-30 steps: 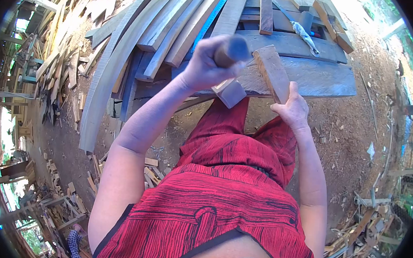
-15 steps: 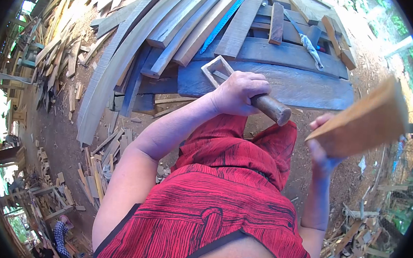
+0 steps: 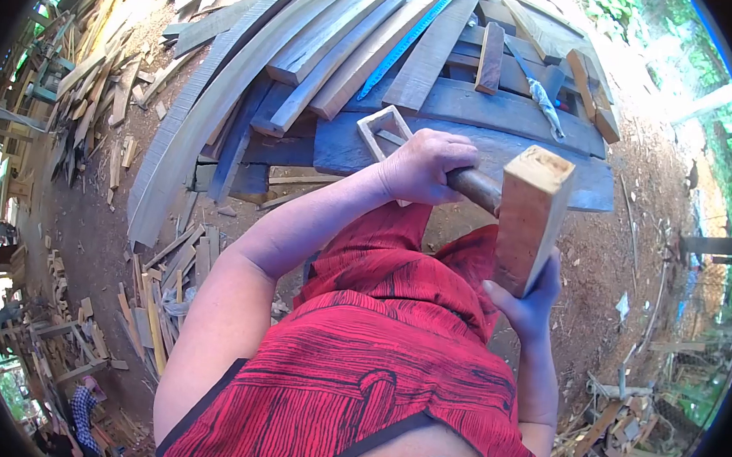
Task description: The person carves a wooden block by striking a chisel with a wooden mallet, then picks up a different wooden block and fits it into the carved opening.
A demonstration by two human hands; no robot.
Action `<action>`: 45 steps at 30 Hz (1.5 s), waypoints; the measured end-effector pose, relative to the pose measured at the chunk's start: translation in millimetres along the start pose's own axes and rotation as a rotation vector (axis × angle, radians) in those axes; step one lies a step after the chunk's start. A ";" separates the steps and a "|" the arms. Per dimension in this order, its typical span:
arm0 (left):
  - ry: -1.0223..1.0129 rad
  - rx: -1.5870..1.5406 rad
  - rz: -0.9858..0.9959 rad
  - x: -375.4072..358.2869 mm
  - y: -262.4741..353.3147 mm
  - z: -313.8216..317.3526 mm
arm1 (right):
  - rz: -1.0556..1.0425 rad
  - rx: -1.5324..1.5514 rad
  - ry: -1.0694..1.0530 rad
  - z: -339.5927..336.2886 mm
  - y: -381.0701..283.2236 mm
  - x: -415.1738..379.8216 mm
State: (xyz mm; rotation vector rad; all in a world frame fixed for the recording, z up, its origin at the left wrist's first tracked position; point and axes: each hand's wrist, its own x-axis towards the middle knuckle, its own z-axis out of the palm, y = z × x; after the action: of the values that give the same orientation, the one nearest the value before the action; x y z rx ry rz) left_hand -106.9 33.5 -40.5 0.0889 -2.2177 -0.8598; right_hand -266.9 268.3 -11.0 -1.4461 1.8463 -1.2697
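Observation:
My left hand [image 3: 431,167] is closed round a tool with a thick, round wooden handle [image 3: 477,187], whose end points right. Just beyond the fist lies a pale rectangular wooden frame [image 3: 373,146] with a slot; a thin bar shows inside it. The tool's working end is mostly hidden by the hand. My right hand [image 3: 532,301] grips a chunky wooden block [image 3: 525,231] from its lower end, holding it upright. In this view the block overlaps the end of the tool handle. Both hands are in front of a dark plank bench [image 3: 466,134].
Long boards [image 3: 338,23] lie fanned across the bench's left side, with a blue saw-like strip [image 3: 409,40] among them. A short wood piece [image 3: 490,59] and a plastic-wrapped tool [image 3: 547,109] lie farther right. Offcuts [image 3: 170,300] litter the ground. A person in checked clothing [image 3: 83,417] is at lower left.
My right hand has swung the wooden block leftward, from out at the right to the end of the tool handle, turning it upright. My left hand has stayed nearly still.

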 end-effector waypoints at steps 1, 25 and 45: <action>0.004 -0.008 0.020 0.2 -2.2 -1.1 | -0.012 -0.001 -0.005 -6.7 -8.8 3.3; 0.060 -0.089 0.022 -4.3 -4.3 -10.3 | -0.129 -0.135 -0.008 -11.3 -38.5 5.5; 0.107 -0.578 -0.245 -3.3 -11.8 -48.8 | -0.171 -0.243 0.036 25.3 -55.8 45.9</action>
State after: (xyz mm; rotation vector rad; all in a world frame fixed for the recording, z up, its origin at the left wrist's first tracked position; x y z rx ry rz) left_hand -74.3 -1.6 -25.4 0.1264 -1.8048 -1.5593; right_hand -234.5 215.3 33.8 -1.7522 1.9919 -1.1881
